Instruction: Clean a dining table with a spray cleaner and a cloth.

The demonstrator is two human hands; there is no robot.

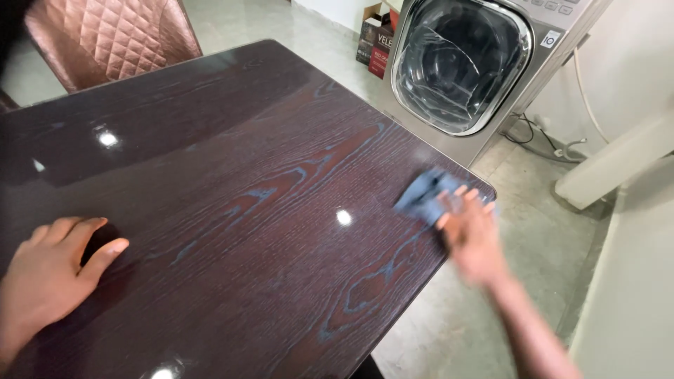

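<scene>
At worktop corner, our right hand, fingers spread, rubs grey cloth; left hand flat, fingers together; mid-wipe; next pass needs sweeping inward w/ steady push.

The cloth is small, grey-blue and soft, crumpled into a loose flat bundle with a few folds. It lies flat on the dark glossy table, close to the far right corner. The right hand presses on its near end with spread fingers, so most of the cloth sticks out beyond the fingertips, toward the table edge. The cloth looks blurred. The left hand is well apart from it.
</scene>
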